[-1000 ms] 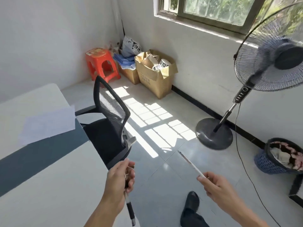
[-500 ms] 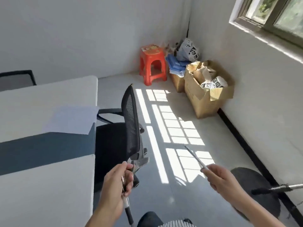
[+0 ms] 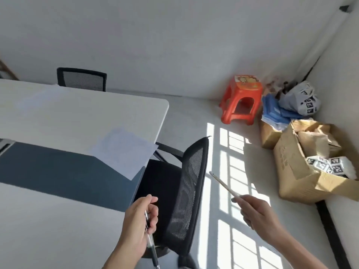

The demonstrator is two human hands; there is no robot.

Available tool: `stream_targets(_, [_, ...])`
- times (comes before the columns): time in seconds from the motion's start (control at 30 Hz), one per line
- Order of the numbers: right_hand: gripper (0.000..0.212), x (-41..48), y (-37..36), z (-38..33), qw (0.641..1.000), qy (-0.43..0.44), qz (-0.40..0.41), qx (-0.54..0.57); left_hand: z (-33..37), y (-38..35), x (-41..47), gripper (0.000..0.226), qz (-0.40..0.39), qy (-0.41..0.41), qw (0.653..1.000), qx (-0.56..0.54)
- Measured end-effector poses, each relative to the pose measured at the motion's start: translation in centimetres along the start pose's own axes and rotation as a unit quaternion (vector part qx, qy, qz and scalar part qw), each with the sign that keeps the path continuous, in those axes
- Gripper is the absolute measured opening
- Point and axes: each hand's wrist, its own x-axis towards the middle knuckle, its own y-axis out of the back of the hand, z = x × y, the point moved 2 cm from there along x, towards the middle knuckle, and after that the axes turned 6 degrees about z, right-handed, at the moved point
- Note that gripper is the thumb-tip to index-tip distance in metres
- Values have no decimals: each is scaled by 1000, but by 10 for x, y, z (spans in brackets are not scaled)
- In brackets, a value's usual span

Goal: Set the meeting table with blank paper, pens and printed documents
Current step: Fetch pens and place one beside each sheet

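My left hand is closed around a black pen whose tip points down, just off the table's near right edge. My right hand grips a thin pale pen that points up and left over the sunlit floor. A sheet of paper lies on the white meeting table, overhanging its right edge across the dark blue strip. Another faint sheet lies farther back on the table.
A black mesh chair stands at the table's right side between my hands. A second chair is at the far end. In the corner are an orange stool, cardboard boxes, blue items and a bag.
My view has swung left, bringing more of the table and the far chair into sight; the fan has left the frame. Both hands keep their pens.
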Motion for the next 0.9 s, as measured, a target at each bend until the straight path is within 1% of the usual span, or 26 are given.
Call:
stream_targets(0.1, [22,46,-9,-27,999,27,-17,-37,27,-12,21,20,3,-9,1000,-23])
stream_targets(0.17, [17,72,-19,-41,996,51,-37,-67,41,-10,31,19,16,-17,999,-40])
stream_targets(0.23, [13,100,-33,-56,990,76,-66,-95,50,-3,39,16,54,-16,996,-65])
stream_targets(0.33, [20,146,-58,-81,981,96,-116,-124,52,12,48,10,129,-6,986,-102])
stream_targets(0.47, [23,214,-100,-114,964,124,-175,-155,51,25,56,15,218,-8,965,-146])
stream_targets(0.57, [22,272,-140,-133,954,141,-199,-172,57,23,64,19,270,-8,949,-163])
stream_targets(0.63, [21,311,-170,-140,942,160,-214,-204,61,15,68,19,305,-10,936,-174])
stream_targets(0.73, [20,371,-217,-146,921,167,-227,-267,69,-1,72,17,356,-13,914,-193])
stream_targets(0.9, [24,443,-286,-143,895,156,-234,-348,74,-26,76,15,420,16,880,-221])
